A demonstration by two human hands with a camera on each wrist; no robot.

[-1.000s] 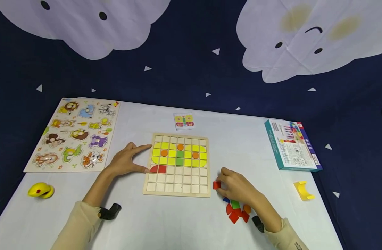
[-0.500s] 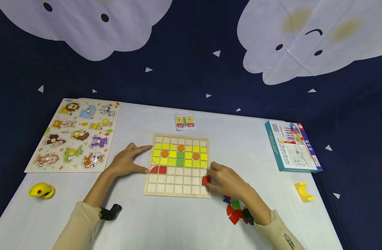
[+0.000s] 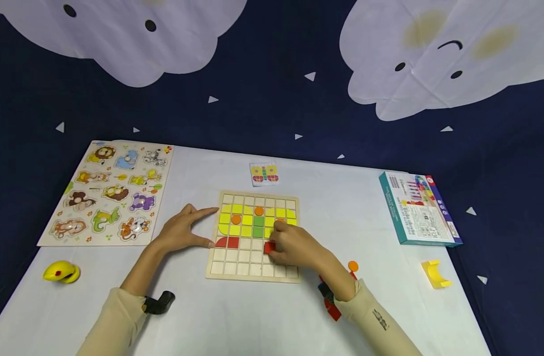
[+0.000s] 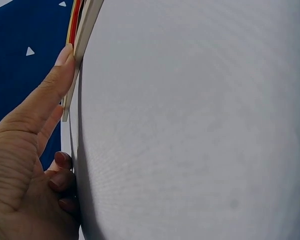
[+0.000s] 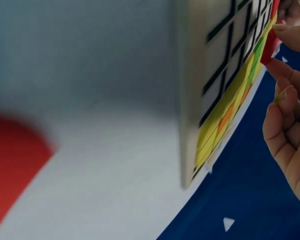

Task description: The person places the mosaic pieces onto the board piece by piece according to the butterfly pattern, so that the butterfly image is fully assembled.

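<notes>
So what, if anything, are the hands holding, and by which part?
The right hand pinches a red piece by its edges, between thumb and forefinger. The left hand grips nothing; its thumb touches the edge of the wooden board.

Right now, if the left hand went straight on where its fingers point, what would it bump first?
Likely the left edge of the wooden grid board; the left hand spreads thumb and index finger along it, though firm contact is hard to judge.

Left forearm (image 3: 139,269) slants toward one o'clock, left hand (image 3: 179,232) with thumb and forefinger parted, both reaching about three; right forearm (image 3: 337,279) angles toward ten, right hand (image 3: 296,245) pinching between thumb and forefinger, remaining fingers bent.
</notes>
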